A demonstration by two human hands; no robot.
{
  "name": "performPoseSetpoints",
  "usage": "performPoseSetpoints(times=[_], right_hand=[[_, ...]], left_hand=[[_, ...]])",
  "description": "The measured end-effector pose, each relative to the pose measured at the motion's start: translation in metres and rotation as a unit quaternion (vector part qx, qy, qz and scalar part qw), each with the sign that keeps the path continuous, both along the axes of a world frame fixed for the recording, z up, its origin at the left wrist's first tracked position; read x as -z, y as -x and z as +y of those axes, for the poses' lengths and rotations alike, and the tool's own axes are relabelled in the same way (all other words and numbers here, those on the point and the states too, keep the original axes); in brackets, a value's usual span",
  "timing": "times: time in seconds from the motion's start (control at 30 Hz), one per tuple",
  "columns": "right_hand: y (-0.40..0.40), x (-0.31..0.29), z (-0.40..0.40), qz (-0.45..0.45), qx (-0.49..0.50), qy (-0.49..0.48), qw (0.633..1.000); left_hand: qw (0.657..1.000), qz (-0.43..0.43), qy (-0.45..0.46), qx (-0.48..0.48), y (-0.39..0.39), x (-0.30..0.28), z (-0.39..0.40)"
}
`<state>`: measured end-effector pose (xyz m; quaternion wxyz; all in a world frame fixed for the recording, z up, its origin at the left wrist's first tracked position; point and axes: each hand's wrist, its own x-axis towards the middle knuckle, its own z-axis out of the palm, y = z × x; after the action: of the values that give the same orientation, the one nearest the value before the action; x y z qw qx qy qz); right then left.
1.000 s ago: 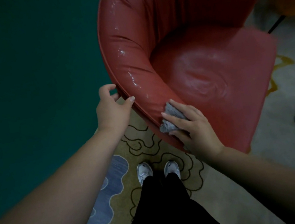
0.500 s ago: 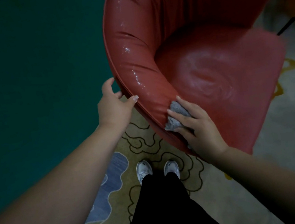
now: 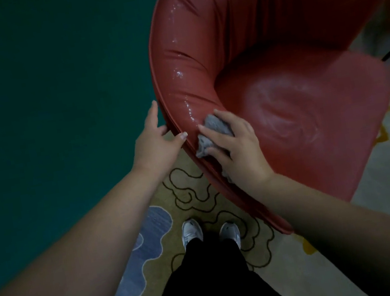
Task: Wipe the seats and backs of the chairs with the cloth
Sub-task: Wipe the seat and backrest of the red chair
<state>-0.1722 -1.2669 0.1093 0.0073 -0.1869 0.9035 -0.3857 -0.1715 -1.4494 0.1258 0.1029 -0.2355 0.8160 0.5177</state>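
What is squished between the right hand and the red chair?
A grey cloth. In the head view the right hand presses it against the curved back of the red chair, so hand and chair do not meet there.

chair (image 3: 260,33) top cropped, cloth (image 3: 214,129) partly hidden
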Motion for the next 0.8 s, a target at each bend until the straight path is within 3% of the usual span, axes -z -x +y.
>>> performPoseSetpoints(times=[0.17,0.37,0.6,0.8], right_hand=[[0.051,-0.007,-0.039,0.006,0.034,-0.007,0.999],[0.006,-0.005,-0.014,-0.012,0.010,0.006,1.000],[0.080,-0.010,-0.071,-0.008,0.098,0.003,0.995],[0.041,-0.006,-0.045,-0.026,0.066,0.015,0.997]], left_hand=[[1.000,0.010,-0.021,-0.011,0.009,0.005,-0.008],[0.999,0.007,-0.054,0.003,0.035,0.002,-0.027],[0.998,0.005,-0.040,0.055,0.072,0.001,-0.045],[0.995,0.002,-0.063,0.076,0.104,-0.006,-0.059]])
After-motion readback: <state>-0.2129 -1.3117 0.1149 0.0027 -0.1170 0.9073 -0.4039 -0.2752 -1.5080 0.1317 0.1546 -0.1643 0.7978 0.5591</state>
